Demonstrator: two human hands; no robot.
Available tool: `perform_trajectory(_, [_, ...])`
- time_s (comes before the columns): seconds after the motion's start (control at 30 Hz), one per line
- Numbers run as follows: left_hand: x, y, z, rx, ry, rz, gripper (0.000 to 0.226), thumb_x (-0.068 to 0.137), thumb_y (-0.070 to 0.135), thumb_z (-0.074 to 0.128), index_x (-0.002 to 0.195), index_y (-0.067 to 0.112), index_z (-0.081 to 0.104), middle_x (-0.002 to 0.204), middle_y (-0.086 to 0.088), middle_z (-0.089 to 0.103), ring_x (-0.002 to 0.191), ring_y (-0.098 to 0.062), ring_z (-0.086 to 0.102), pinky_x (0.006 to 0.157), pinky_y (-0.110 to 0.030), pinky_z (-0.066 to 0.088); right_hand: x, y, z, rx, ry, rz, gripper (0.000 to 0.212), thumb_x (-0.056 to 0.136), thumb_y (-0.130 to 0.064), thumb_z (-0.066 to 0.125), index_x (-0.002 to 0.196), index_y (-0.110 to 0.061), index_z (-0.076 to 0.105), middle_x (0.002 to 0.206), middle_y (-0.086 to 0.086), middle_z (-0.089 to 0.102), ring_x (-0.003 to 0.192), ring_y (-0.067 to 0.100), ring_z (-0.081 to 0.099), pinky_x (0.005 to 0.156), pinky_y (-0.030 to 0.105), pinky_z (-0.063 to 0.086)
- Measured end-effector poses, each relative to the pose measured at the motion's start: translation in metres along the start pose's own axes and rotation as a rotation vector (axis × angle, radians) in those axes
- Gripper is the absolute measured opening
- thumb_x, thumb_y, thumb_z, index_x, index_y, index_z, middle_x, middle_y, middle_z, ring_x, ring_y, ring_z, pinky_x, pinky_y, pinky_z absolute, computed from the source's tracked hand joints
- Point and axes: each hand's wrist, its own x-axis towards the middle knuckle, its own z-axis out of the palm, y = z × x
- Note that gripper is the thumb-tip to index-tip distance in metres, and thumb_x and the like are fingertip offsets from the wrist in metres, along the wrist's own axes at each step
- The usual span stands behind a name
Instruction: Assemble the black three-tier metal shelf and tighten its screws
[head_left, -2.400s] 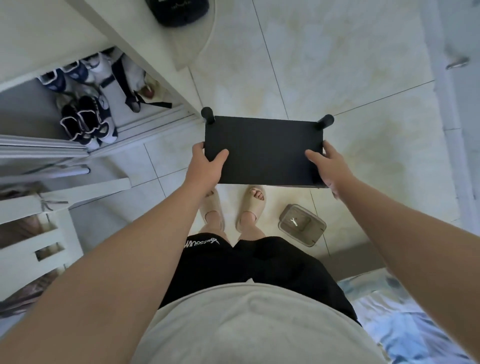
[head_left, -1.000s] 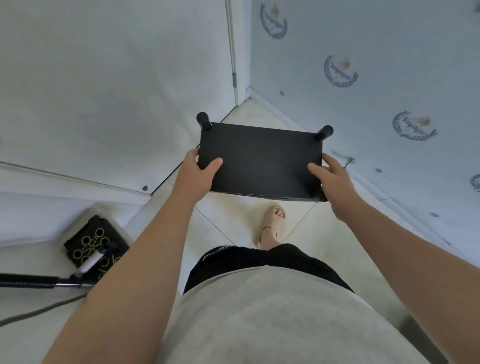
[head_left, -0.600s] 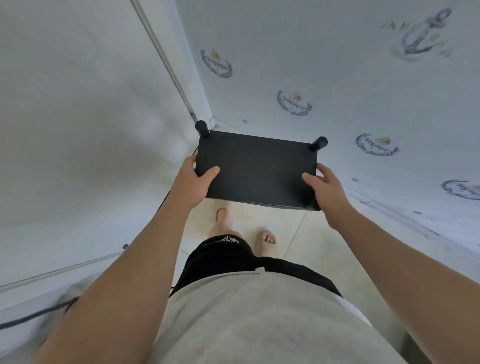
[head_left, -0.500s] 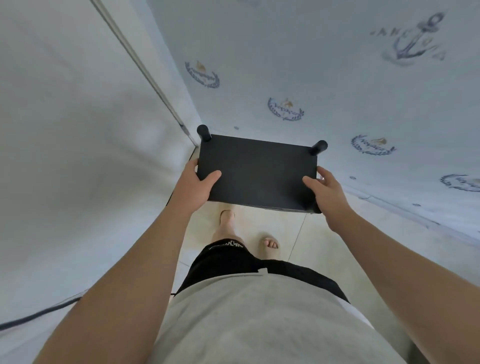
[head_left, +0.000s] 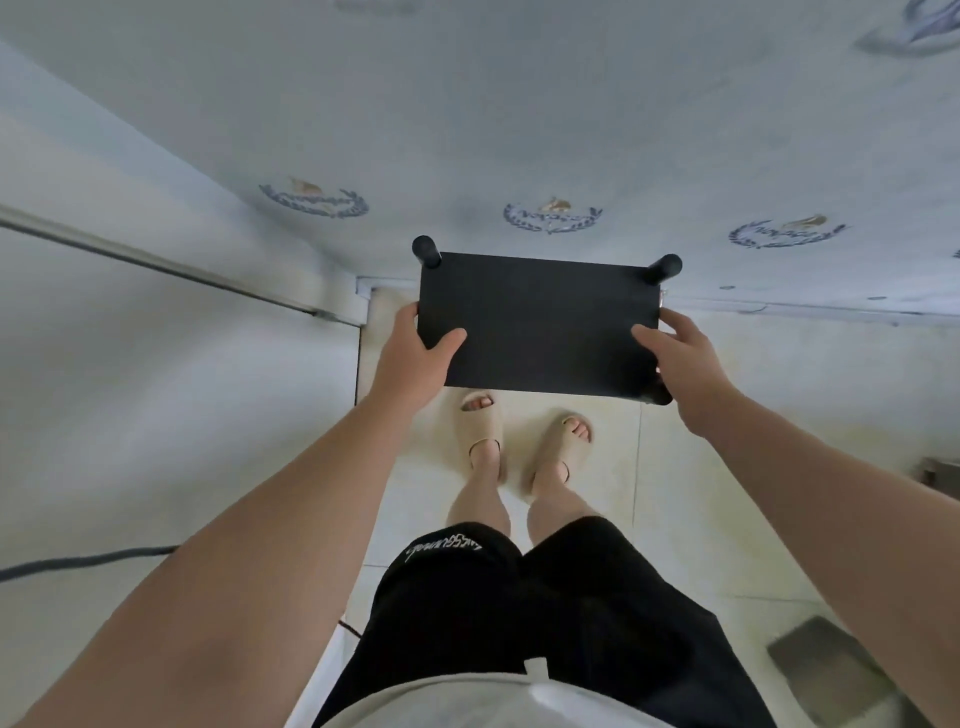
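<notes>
I carry the black metal shelf (head_left: 540, 322) in front of me above the floor, seen from straight above, so only its flat top tier shows. Two round black post caps stick up at its far corners. The lower tiers and the screws are hidden under the top panel. My left hand (head_left: 415, 358) grips the near left corner, thumb lying on the panel. My right hand (head_left: 680, 364) grips the near right corner, thumb on top and fingers wrapped under the edge.
A pale blue wall (head_left: 571, 130) with wreath prints stands just beyond the shelf. A white wall with a door frame (head_left: 332, 306) closes the left side, forming a corner. My sandalled feet (head_left: 519, 441) stand on beige tiles. A dark cable (head_left: 88, 561) lies at left, a grey object (head_left: 826, 670) at lower right.
I have turned with the shelf away from the shoe cabinet and the plastic box into the corner by the printed wall. Both hands keep the same grip.
</notes>
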Motion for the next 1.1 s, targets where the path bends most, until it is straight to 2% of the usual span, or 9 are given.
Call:
perform_trajectory(0.07, [0.021,-0.002,0.007,0.004,-0.004,-0.005,0.06,0.091,0.043,0.064,0.142,0.024,0.039,0.127,0.006,0.059,0.11,-0.018,0.061,0.093,-0.036,0.052,0.019,-0.001,0.005,0.009,0.003,0.008,0.052,0.096,-0.033,0.064,0.145,-0.033,0.048,0.107,-0.017,0.062,0.097,0.007,0.06,0.066,0.029,0.05])
perform_trajectory(0.23, [0.057,-0.011,0.022,0.016,0.003,-0.009,0.059,0.092,0.044,0.062,0.143,0.024,0.039,0.122,0.008,0.057,0.105,-0.015,0.059,0.08,-0.025,0.048,0.055,-0.004,0.013,0.018,-0.006,0.019,0.047,0.096,-0.033,0.065,0.14,-0.035,0.051,0.109,-0.015,0.063,0.099,0.009,0.062,0.061,0.028,0.051])
perform_trajectory(0.43, [0.081,-0.01,0.028,0.03,0.048,0.019,0.056,0.093,0.045,0.06,0.141,0.022,0.043,0.121,0.008,0.058,0.105,-0.015,0.06,0.079,-0.026,0.049,0.079,-0.012,0.019,0.006,0.017,-0.009,0.048,0.094,-0.034,0.065,0.141,-0.034,0.051,0.107,-0.014,0.064,0.097,0.007,0.062,0.066,0.029,0.051])
perform_trajectory(0.57, [0.089,-0.005,0.026,0.019,0.049,0.014,0.056,0.093,0.043,0.061,0.141,0.022,0.042,0.125,0.002,0.06,0.107,-0.018,0.062,0.087,-0.033,0.054,0.083,-0.018,0.019,0.008,0.009,-0.006,0.051,0.094,-0.034,0.065,0.142,-0.033,0.051,0.109,-0.013,0.064,0.1,0.01,0.062,0.069,0.032,0.052])
perform_trajectory(0.77, [0.092,-0.004,0.026,0.018,0.041,0.012,0.057,0.093,0.041,0.062,0.142,0.022,0.041,0.125,0.003,0.061,0.105,-0.015,0.062,0.074,-0.02,0.047,0.082,-0.025,0.02,0.001,0.004,0.006,0.05,0.094,-0.033,0.064,0.142,-0.033,0.05,0.109,-0.013,0.065,0.098,0.009,0.064,0.056,0.023,0.053])
perform_trajectory(0.93, [0.09,-0.003,0.025,0.019,0.034,-0.005,0.058,0.092,0.041,0.062,0.142,0.021,0.041,0.122,0.005,0.059,0.106,-0.017,0.062,0.084,-0.029,0.051,0.083,-0.035,0.021,-0.034,-0.014,0.012,0.052,0.092,-0.037,0.065,0.142,-0.034,0.051,0.109,-0.013,0.063,0.096,0.007,0.062,0.062,0.027,0.05])
perform_trajectory(1.1, [0.085,-0.001,0.028,0.049,0.047,0.001,0.059,0.092,0.043,0.063,0.142,0.021,0.042,0.113,0.011,0.052,0.102,-0.015,0.058,0.072,-0.021,0.043,0.074,-0.034,0.021,-0.037,-0.033,0.018,0.051,0.094,-0.035,0.065,0.143,-0.036,0.048,0.109,-0.018,0.059,0.096,0.003,0.058,0.062,0.026,0.049])
